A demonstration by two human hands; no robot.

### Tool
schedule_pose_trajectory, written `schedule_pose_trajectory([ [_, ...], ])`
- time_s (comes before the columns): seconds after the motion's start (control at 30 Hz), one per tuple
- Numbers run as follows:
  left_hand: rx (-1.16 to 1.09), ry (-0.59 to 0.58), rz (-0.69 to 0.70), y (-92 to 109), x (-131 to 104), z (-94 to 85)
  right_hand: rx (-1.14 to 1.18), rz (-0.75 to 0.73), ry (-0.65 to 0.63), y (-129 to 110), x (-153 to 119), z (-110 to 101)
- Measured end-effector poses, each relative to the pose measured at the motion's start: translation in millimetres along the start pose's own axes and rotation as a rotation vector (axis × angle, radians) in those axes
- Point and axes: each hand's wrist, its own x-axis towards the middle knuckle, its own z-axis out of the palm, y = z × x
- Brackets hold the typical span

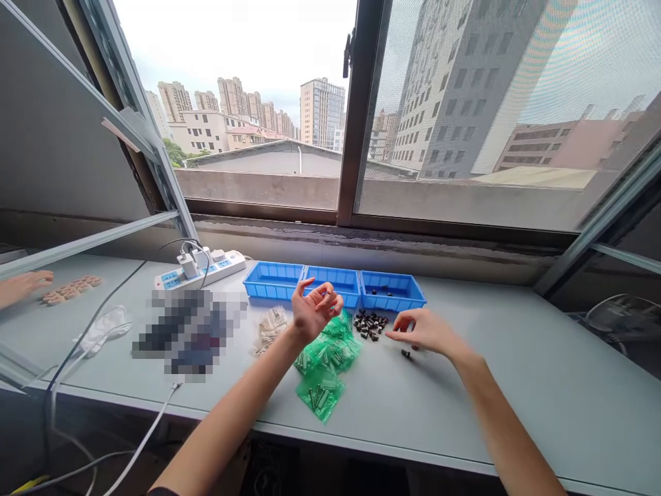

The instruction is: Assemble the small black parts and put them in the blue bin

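Note:
My left hand (316, 308) is raised above the green bags, palm turned up and fingers loosely bent and apart; nothing shows in it. My right hand (426, 331) hovers low over the table beside a pile of small black parts (370, 324), its fingers bent and apart. One loose black part (405, 354) lies on the table just below that hand, and another dark piece is partly hidden under the palm. Green plastic bags (321, 393) with screws and pale pieces inside lie under and in front of my left hand. To their left rest clear bags (271, 329).
Three joined blue bins (393, 303) stand at the back; the right one holds a few black parts. A power strip (227, 264), cables, a white cloth-like item (106, 329) and a blurred-out patch lie left. Another person's hand (28, 284) is near brownish pieces (69, 290).

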Motion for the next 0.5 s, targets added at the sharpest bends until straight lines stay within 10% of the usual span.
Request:
schedule_pose_trajectory([
  [0.5,-0.104,0.036,-0.022,3.7,-0.5,-3.6,0.237,0.094,-0.242,5.6,-7.3,-9.3],
])
